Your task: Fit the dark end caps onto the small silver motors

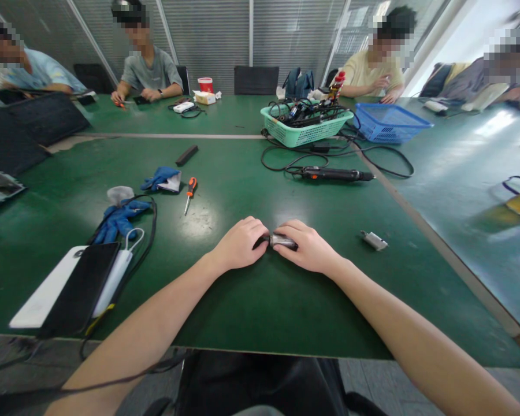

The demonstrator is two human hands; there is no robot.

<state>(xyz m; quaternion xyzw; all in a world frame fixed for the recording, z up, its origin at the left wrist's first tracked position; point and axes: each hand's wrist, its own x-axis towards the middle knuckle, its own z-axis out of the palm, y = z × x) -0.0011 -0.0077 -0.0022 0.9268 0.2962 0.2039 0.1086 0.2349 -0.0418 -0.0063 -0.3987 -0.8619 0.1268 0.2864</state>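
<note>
Over the green table (260, 312), both hands are closed on one short cylindrical metal piece with dark ends (281, 240); its exact kind does not show. My left hand (241, 244) grips the dark end, thumb toward the middle. Around the silvery barrel wrap the fingers of my right hand (307, 245), and a dark tip shows below them. Fingers cover part of the piece. A small silver metal part (374, 240) lies to the right of my right hand. Farther left and forward rests an orange-and-black screwdriver (191, 192).
An electric screwdriver (335, 174) lies ahead with its cable near a green basket (303, 136) of tools and a blue basket (385, 124). At left are blue gloves (120, 219), a black phone-like slab (84, 283) and a black bar (186, 155). Several people sit around the table.
</note>
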